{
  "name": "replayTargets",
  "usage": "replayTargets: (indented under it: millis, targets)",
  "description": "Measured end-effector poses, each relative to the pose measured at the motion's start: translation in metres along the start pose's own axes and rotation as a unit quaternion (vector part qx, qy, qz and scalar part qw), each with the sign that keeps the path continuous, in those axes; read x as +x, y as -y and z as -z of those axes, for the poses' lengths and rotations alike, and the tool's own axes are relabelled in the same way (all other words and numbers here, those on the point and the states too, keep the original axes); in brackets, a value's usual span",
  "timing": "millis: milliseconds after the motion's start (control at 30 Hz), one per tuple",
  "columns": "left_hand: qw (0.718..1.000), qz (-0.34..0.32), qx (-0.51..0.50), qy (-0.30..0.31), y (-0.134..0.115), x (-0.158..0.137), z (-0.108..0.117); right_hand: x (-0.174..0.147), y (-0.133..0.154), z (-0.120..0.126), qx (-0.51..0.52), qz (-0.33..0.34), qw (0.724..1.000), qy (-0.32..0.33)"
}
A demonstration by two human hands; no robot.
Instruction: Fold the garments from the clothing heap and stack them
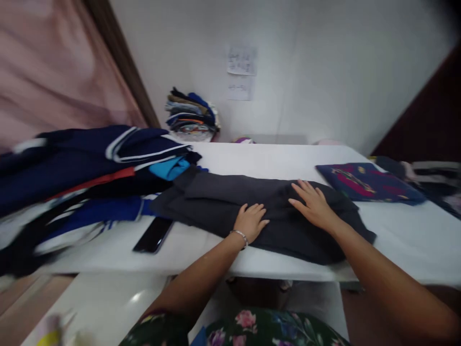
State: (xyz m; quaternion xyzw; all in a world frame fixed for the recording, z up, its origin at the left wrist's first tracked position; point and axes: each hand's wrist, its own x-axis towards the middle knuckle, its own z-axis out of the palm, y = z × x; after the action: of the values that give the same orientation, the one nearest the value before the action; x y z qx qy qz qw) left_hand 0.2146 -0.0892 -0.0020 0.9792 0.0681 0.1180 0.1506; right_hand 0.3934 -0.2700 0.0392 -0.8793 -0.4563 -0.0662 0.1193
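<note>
A dark grey garment (216, 199), which looks like a pair of trousers partly folded over, lies across the white tabletop in front of me. My left hand (251, 222), with a bracelet at the wrist, rests flat on the near middle of the cloth. Farther right and a little farther away, my right hand (312, 204) lies on the same cloth, its fingers spread. Neither hand grasps the fabric. Just off the garment's left end, a black phone (154, 235) lies on the table.
A heap of navy, blue and white clothes (79, 158) covers the table's left side. At the right lies a folded dark blue patterned cloth (367, 182), with more clothes (435, 173) beyond. A folded stack (192, 115) stands at the back by the wall. The white table's front edge (288, 274) runs before me.
</note>
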Motion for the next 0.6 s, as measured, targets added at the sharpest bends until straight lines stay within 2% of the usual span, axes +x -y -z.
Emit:
replayTargets:
  millis: [133, 233, 300, 467, 533, 600]
  targets:
    - [1.0, 0.0, -0.023, -0.001, 0.0, 0.0, -0.001, 0.0, 0.006, -0.046, -0.068, 0.033, 0.997, 0.032]
    - [0.999, -0.002, -0.038, -0.003, 0.002, -0.001, -0.001, -0.004, -0.001, -0.072, -0.102, 0.043, 0.994, 0.026]
    - [0.999, -0.006, -0.043, -0.007, 0.003, 0.0, 0.0, -0.006, -0.007, -0.077, -0.111, 0.046, 0.993, 0.021]
    - [0.998, -0.015, -0.046, -0.051, 0.014, -0.002, 0.01, -0.005, -0.01, -0.072, -0.113, 0.049, 0.992, 0.022]
    - [0.995, 0.021, -0.039, -0.088, 0.025, -0.006, 0.02, -0.005, -0.009, -0.071, -0.111, 0.049, 0.992, 0.024]
    - [0.985, 0.095, -0.026, -0.141, 0.039, -0.015, 0.03, -0.005, -0.009, -0.071, -0.108, 0.047, 0.993, 0.026]
